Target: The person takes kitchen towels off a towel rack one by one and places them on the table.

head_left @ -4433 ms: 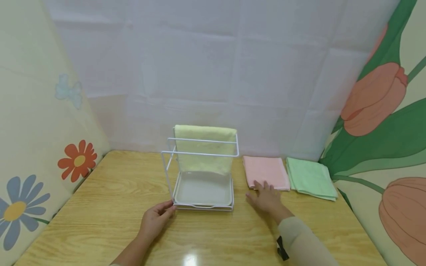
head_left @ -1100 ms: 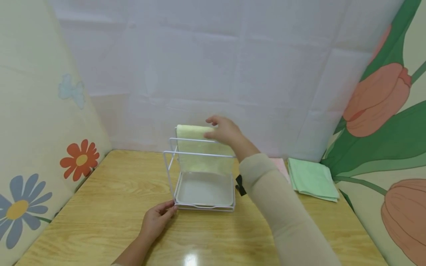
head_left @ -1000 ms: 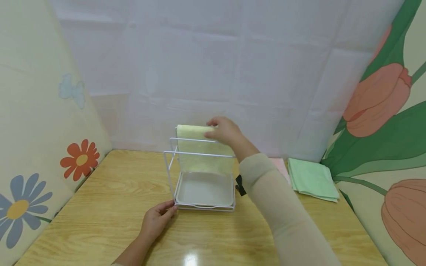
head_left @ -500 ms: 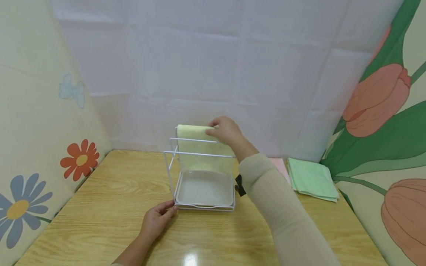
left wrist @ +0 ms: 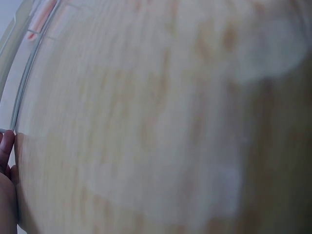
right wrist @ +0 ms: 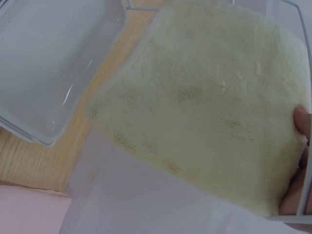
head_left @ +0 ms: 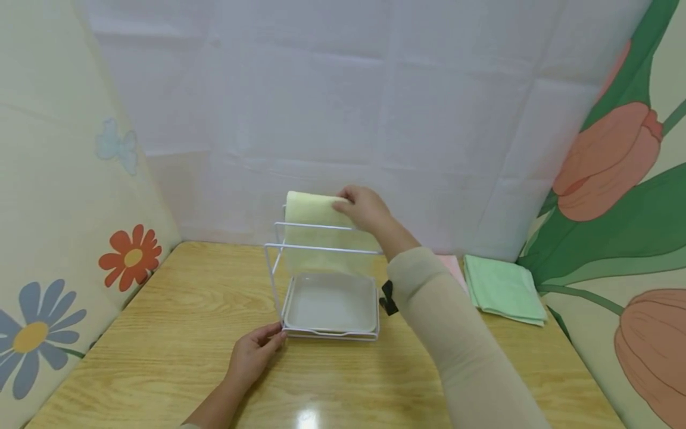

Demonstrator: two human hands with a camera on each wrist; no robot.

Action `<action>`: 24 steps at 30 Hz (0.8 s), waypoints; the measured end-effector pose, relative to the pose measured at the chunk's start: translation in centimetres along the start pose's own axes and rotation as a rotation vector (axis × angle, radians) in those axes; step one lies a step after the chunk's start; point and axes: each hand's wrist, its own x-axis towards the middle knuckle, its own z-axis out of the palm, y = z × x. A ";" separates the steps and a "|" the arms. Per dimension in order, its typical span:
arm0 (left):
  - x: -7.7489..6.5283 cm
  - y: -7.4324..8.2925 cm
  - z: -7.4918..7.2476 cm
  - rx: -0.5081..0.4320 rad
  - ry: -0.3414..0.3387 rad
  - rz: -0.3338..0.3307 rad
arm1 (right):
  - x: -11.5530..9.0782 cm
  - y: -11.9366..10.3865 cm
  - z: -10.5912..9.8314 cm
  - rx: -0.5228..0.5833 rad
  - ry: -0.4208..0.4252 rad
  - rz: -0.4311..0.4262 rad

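Observation:
A pale yellow towel (head_left: 316, 210) hangs folded at the back of a white wire towel rack (head_left: 327, 248). My right hand (head_left: 365, 210) pinches its top edge near the right end, thumb in front. The towel's top stands a little above the rear bar; in the right wrist view the cloth (right wrist: 195, 102) spreads below the fingers. My left hand (head_left: 253, 353) holds the rack's front left corner between thumb and fingers. In the left wrist view, only the fingertips (left wrist: 7, 145) show at the left edge.
A light grey tray (head_left: 331, 304) sits in the rack's base. To the right on the wooden table (head_left: 182, 357) lie a folded green towel (head_left: 504, 289) and a pink towel (head_left: 454, 271), partly hidden by the right sleeve. A white sheet hangs close behind.
My right hand has gone from the pink towel to the yellow towel, closed on its top edge and raised it slightly off the rear bar. The left hand stays at the rack's corner.

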 end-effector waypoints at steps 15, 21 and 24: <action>-0.2 -0.1 0.0 0.010 0.004 0.009 | 0.0 -0.2 -0.5 0.173 0.020 -0.020; -0.3 -0.1 0.1 -0.007 0.004 0.030 | 0.0 -0.9 -1.6 0.160 0.031 -0.037; -0.3 -0.2 0.1 -0.008 0.014 0.071 | -0.1 -1.2 -2.2 0.151 0.041 -0.044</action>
